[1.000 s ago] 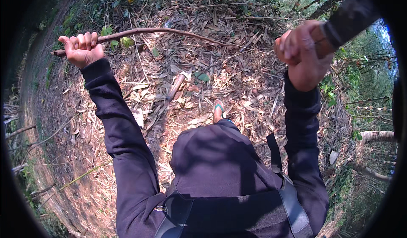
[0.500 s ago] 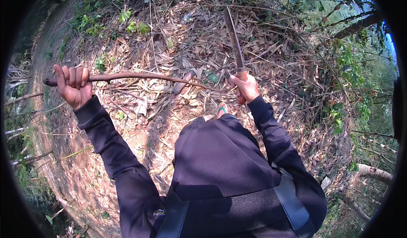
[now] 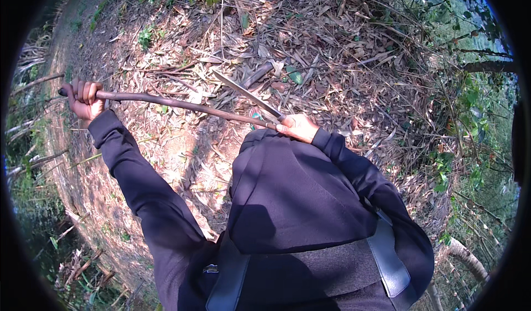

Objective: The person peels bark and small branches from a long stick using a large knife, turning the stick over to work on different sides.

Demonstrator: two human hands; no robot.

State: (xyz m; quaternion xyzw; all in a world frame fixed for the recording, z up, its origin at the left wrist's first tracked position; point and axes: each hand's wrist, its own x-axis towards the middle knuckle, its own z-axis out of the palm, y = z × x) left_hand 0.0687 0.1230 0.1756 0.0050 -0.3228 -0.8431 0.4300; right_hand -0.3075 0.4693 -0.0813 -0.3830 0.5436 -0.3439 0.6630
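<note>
My left hand (image 3: 86, 98) is closed round one end of a long brown stick (image 3: 182, 104), out at the far left. The stick runs rightward, slightly downward, across the front of my body. My right hand (image 3: 298, 127) grips a machete (image 3: 247, 94), its handle mostly hidden in the fingers. The blade points up and left, lying just beyond the right end of the stick. That end reaches my right hand, by the thumb; whether the thumb presses on it I cannot tell.
Dry leaves (image 3: 326, 51) and twigs cover the ground. A short cut piece of wood (image 3: 258, 74) lies beyond the blade. Green bushes (image 3: 470, 100) and thin branches stand on the right, a pale trunk (image 3: 467, 258) at the lower right. A sandal (image 3: 256, 114) shows partly below the stick.
My right hand has come down and left, and the machete has swung from pointing up to pointing up-left beside the stick. My left hand has shifted slightly outward with the stick.
</note>
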